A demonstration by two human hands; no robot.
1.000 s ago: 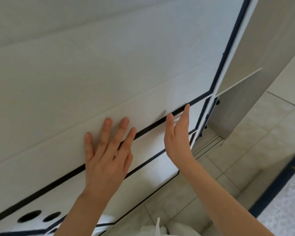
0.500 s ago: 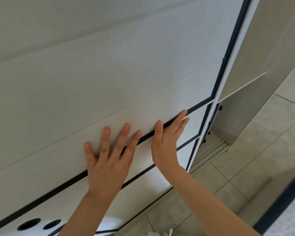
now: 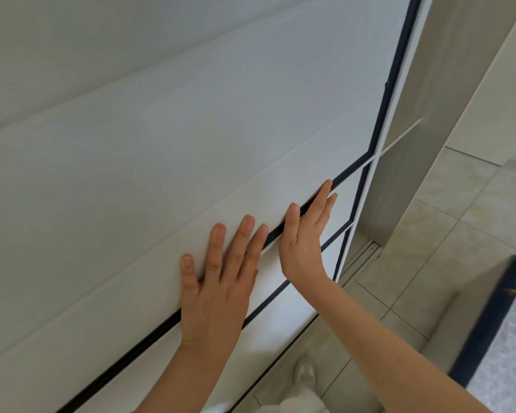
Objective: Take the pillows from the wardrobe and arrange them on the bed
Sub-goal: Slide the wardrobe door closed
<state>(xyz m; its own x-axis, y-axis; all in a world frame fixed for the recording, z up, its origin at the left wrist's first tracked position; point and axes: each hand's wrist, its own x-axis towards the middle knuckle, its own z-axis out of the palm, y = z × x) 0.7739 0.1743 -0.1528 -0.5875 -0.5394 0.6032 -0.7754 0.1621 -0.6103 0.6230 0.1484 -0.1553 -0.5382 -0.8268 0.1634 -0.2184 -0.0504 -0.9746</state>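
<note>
Forearms enter from the near edge, both bare, and reach up to the wardrobe's sliding door (image 3: 191, 129). A white soft object (image 3: 298, 403) lies on the tiled floor (image 3: 429, 263) at the near edge between the forearms; whether it is a pillow cannot be told. At the near right, the corner of the bed (image 3: 507, 338) shows a dark border and a grey speckled cover.

Left hand (image 3: 218, 293): palm flat on the white door panel, fingers (image 3: 245, 234) spread and released, grasping nothing. Right hand (image 3: 303, 242): set edge-on just right of the left hand, fingers straight and together, tips lying along the dark horizontal trim strip (image 3: 349, 171). It also grasps nothing; contact is by pressure only.

Farther right, the dark vertical door frame (image 3: 390, 93) marks the door's leading edge. Beyond it a gap shows the wardrobe interior (image 3: 405, 186), with a grey side wall and the thin white edge of a shelf. The floor track (image 3: 364, 254) runs below the gap.

Step in hand, by judgement: sliding the door, most likely to the left to widen the opening. No pillow is visible inside the wardrobe; that part of the interior on show is bare.

Next move calls for steady sideways pressure from both palms, kept parallel to the track, until the opening gives access. Both hands must then come off the panel and reach inside.
</note>
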